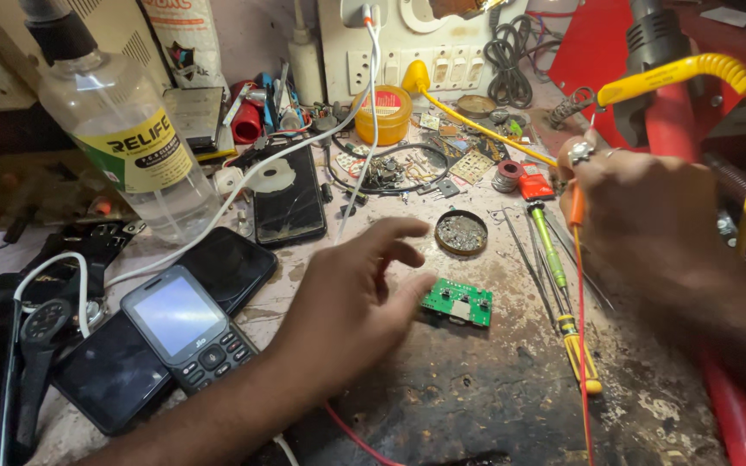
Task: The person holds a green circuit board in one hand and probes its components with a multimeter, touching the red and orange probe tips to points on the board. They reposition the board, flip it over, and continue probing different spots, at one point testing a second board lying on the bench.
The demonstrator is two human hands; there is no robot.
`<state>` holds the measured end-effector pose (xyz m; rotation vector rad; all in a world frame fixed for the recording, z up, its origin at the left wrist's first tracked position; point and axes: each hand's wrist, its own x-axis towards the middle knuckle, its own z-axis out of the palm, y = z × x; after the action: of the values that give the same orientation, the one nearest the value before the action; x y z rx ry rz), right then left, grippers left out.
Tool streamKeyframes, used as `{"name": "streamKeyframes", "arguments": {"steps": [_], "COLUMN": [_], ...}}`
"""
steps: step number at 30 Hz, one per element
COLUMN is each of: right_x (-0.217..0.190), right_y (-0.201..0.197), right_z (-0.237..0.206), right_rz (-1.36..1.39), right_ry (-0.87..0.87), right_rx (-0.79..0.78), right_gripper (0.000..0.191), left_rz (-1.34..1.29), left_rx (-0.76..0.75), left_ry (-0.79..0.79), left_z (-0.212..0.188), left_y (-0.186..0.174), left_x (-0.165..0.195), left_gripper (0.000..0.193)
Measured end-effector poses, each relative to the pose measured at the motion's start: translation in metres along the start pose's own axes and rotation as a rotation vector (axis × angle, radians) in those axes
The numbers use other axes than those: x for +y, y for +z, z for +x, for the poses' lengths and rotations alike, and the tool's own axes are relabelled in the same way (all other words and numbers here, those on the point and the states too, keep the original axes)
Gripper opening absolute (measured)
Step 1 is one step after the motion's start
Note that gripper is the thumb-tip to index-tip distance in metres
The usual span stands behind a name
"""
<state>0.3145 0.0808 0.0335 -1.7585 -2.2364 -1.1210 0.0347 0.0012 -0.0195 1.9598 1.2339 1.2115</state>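
Resting just beyond the spread, empty fingers of the left hand (351, 298), a small green circuit board (457, 301) lies flat on the scarred, stained workbench (477, 388). The right hand (641, 207) is closed around an orange-handled tool (575, 207). Between the hands lie screwdrivers (554, 259) and a round tin (461, 233). Left of the open hand sit a keypad phone (187, 326) and a clear bottle (127, 129).
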Motion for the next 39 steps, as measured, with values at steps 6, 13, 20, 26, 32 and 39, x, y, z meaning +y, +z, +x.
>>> {"name": "streamKeyframes", "arguments": {"steps": [6, 13, 20, 26, 32, 39], "right_x": [0.003, -0.003, -0.015, -0.028, -0.034, -0.030], "right_y": [-0.022, -0.014, -0.009, -0.014, -0.014, -0.007], "right_z": [-0.007, -0.003, -0.013, -0.018, -0.019, -0.024], "right_rz": [0.424, 1.400, 1.729, 1.830, 1.851, 1.937], "right_ry": [0.068, 0.228, 0.139, 0.133, 0.110, 0.002], "right_rx": [0.070, -0.062, -0.298, -0.398, -0.492, -0.548], "right_gripper": [0.025, 0.020, 0.020, 0.031, 0.031, 0.027], "left_rz": [0.280, 0.509, 0.193, -0.227, -0.227, -0.492], "left_rx": [-0.118, -0.018, 0.178, 0.056, 0.059, -0.008], "left_ry": [0.233, -0.036, 0.047, -0.236, -0.225, -0.281], "left_z": [-0.005, 0.010, 0.001, 0.006, 0.007, 0.009], "left_y": [0.015, 0.004, -0.003, -0.002, 0.005, 0.008], "left_x": [0.001, -0.001, 0.003, 0.005, 0.006, 0.000], "left_gripper": [0.050, 0.043, 0.033, 0.038, 0.032, 0.032]}}
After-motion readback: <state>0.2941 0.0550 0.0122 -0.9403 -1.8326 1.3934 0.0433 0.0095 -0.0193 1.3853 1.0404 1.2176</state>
